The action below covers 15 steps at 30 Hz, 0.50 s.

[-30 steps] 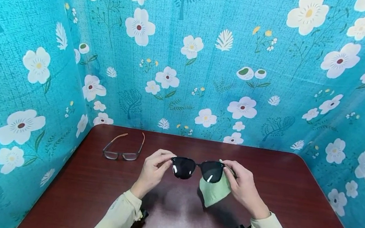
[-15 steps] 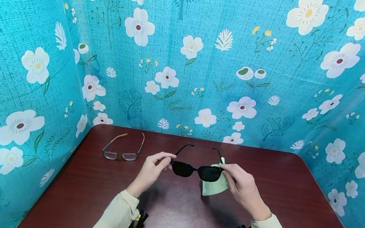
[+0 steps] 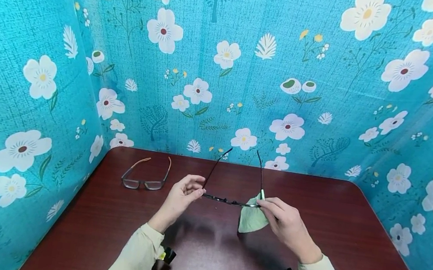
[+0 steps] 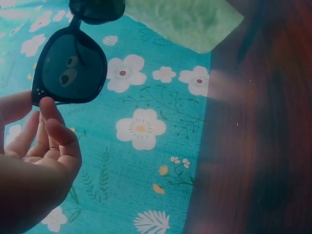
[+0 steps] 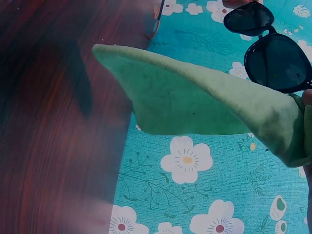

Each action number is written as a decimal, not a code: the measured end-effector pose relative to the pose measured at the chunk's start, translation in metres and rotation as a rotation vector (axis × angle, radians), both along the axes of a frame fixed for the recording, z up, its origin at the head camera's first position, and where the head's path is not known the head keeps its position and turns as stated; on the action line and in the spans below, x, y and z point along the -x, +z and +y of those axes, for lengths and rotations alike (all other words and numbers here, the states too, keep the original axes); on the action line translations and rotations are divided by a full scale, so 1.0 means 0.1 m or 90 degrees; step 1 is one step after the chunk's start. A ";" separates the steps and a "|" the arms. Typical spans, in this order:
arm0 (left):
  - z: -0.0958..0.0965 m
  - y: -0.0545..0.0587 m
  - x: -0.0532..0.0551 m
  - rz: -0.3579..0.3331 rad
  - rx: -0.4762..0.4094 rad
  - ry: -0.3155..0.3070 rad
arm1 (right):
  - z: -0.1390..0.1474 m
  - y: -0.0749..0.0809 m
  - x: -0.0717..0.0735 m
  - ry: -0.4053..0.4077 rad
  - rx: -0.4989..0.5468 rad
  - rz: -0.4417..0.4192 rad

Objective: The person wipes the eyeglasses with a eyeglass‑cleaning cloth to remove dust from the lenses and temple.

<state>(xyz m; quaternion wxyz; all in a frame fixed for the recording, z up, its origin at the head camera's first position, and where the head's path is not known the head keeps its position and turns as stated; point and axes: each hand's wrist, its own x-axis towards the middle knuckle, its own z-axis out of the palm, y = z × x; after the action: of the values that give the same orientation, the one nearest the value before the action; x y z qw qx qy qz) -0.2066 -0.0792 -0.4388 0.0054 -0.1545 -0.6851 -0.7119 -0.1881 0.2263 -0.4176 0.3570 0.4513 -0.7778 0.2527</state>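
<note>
Black sunglasses [image 3: 226, 200] are held up over the table, temples unfolded and pointing away, the front seen nearly edge-on in the head view. My left hand [image 3: 178, 200] pinches the left corner of the frame between thumb and fingers; the left wrist view shows a dark lens [image 4: 73, 68] just above the fingertips. At the opposite corner, my right hand [image 3: 287, 222] pinches the frame together with a light green cloth [image 3: 251, 221]. The cloth hangs below that corner, and the right wrist view shows it [image 5: 195, 92] draped in a wide fold.
A second pair of glasses [image 3: 153, 185], with clear lenses and brownish temple ends, lies unfolded on the dark red wooden table [image 3: 208, 261] at back left. Blue flowered curtain [image 3: 223, 85] encloses the table's back and sides. Dark bands [image 3: 167, 255] sit at both wrists.
The sunglasses have tilted from lenses facing me to nearly edge-on, and their temples have swung up into view behind the frame. The right hand and cloth have dropped slightly.
</note>
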 end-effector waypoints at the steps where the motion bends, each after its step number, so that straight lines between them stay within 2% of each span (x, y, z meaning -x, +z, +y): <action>1: 0.00 0.00 0.00 -0.005 0.004 -0.005 | 0.00 0.00 0.00 -0.001 0.000 0.000; 5: -0.02 0.02 -0.01 -0.017 0.025 -0.034 | 0.00 -0.01 -0.01 -0.004 0.000 -0.002; 9: -0.03 0.16 -0.10 -0.012 0.046 -0.057 | 0.01 -0.02 0.00 -0.002 -0.001 -0.016; 12: -0.03 0.26 -0.16 0.000 0.062 -0.053 | 0.02 -0.03 0.00 0.002 0.002 -0.033; 15: -0.02 0.28 -0.18 0.017 0.079 -0.040 | 0.02 -0.05 -0.01 0.000 0.010 -0.055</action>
<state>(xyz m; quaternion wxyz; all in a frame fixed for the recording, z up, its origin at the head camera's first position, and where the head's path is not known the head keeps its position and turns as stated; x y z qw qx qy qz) -0.1882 -0.0814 -0.4103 -0.0173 -0.1856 -0.7224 -0.6659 -0.1870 0.2279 -0.4221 0.3268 0.4373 -0.7903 0.2782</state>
